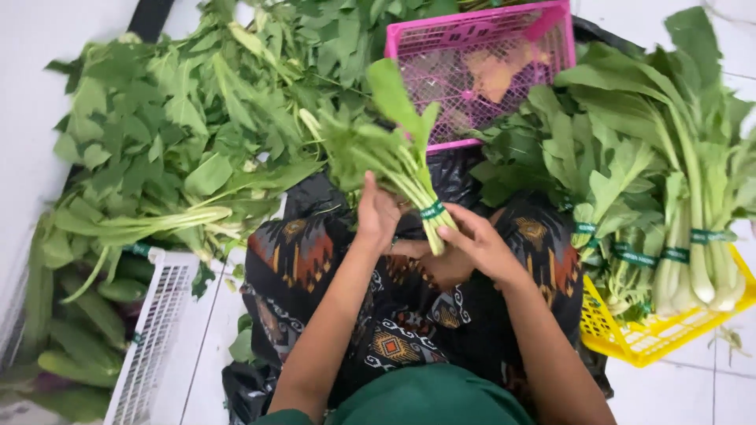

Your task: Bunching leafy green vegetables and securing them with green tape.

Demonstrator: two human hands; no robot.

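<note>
— Holding the bunch (398, 161) over the lap now: left hand (376, 214) wraps the stalks from behind, fingers closed on them, just above the green band (431, 210).

— And the right hand (480, 245)?

— It pinches the stalk ends just below the band, thumb and fingers narrow on them. The bunch stands tilted, leaves up toward the pink crate (480, 67).

— So which step is this, you'd say?

— My guess is the binding is at its end; the band sits round the stalks, and the hands seem to be settling it.

— What would a next move ask for?

— Probably a firm hold with one hand while the other lets go, and care not to slip the band off. Banded bunches lie in the yellow basket (661, 334) at right; loose greens (173, 134) are heaped at left, above a white crate (153, 338).
</note>
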